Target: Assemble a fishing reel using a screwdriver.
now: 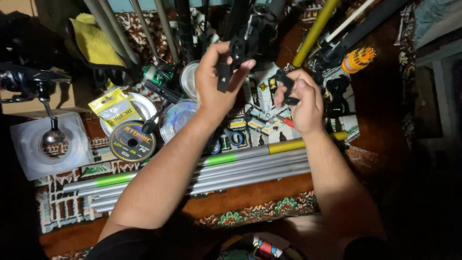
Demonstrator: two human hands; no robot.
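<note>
Yellow packet [114, 107]: flat pouch with a yellow header and clear body, left of centre, lying over a round clear spool [139, 108].
Dark line spool [131, 141]: round, black label with gold print, just below the packet and touching it.
Clear square case [52, 145]: far left on the patterned rug [260, 204], with a metal knob resting on it.
Second clear spool [176, 118]: round, partly behind the left forearm.
Yellow cloth [95, 42]: folded, upper left.
Orange ribbed part [357, 58]: upper right, beside a yellow-green rod.
Left hand [216, 79]: raised, fingers closed around a black reel fitting [239, 50]; a black tab hangs below the thumb.
Right hand [299, 98]: narrow pinch on a small black piece [287, 89], held just right of and slightly below the fitting, near it but apart.
Grey rod sections [250, 166]: a bundle with green and yellow bands, lying across the rug under both forearms.
Hard to make out: the fitting's upper part merges with dark gear behind; the small piece's shape cannot be told; rods at the top are cut off.
</note>
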